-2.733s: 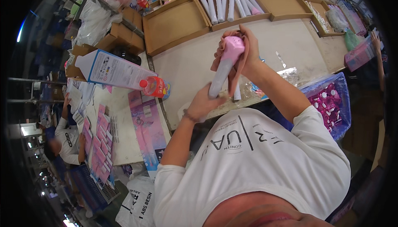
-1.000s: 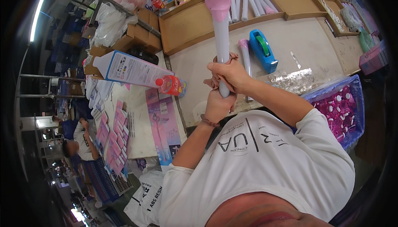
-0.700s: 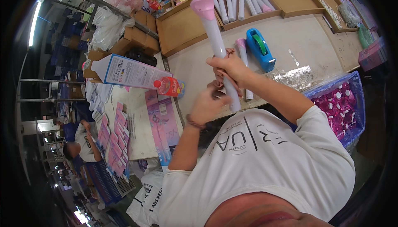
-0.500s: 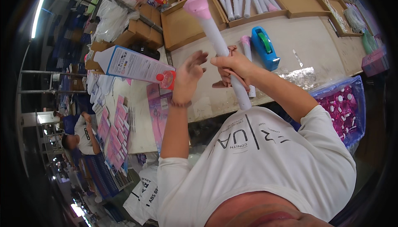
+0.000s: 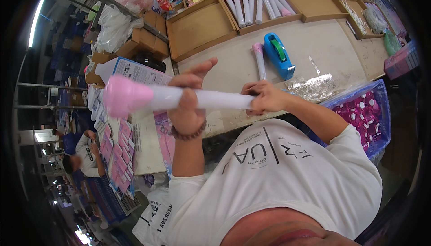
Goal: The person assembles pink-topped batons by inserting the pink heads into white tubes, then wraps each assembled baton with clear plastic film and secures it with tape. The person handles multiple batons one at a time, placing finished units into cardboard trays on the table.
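Observation:
A long white tube with a flared pink head (image 5: 224, 99) lies almost level in front of me, pink end to the left and slightly blurred. My right hand (image 5: 266, 97) is closed round its plain right end. Nearer the pink head, my left hand (image 5: 187, 106) has the tube between thumb and fingers; the thumb crosses the front and some fingers stretch out behind. Beyond my right hand, a similar pink-topped tube (image 5: 259, 62) rests on the table, beside a blue tape dispenser (image 5: 279, 57) with a green roll.
Cardboard trays line the table's far side; one tray (image 5: 242, 29) holds several pink-topped tubes. A printed carton (image 5: 134, 71) lies left, near flat pink boxes (image 5: 120, 154). At right, a blue-lined bin (image 5: 385, 124) holds pink bottles. Another person (image 5: 86, 156) sits far left.
The tube has swung from steeply raised to nearly level, its pink head moving left and down. My left hand, apart from it before, is now on it; my right hand has shifted to its end.

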Demonstrator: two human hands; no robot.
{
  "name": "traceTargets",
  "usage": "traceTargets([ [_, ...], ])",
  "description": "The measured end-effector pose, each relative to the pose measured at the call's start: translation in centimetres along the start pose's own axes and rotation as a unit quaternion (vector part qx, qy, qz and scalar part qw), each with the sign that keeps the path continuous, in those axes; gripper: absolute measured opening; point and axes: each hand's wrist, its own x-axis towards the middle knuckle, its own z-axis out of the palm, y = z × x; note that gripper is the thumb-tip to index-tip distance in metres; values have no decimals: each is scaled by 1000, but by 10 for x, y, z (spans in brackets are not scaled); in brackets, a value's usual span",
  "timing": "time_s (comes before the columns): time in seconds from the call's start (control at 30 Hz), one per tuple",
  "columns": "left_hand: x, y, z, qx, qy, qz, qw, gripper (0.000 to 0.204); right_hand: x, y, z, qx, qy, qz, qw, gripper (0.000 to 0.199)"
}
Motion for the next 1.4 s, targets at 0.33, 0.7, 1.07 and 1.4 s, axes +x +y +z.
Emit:
traceTargets([
  [0.33,-34,-71,74,299,-179,82,934,32,11,87,-32,-192,235,18,953,30],
  [0.7,-13,-117,-32,-104,308,-282,903,25,-31,61,-34,-541,177,-85,818,46],
  [1.07,-108,-177,-53,111,82,-581,802,62,30,5,-139,-225,370,105,895,38],
  [1.4,-167,-230,-61,306,7,-549,778,56,66,-8,-228,-124,483,-47,865,33],
])
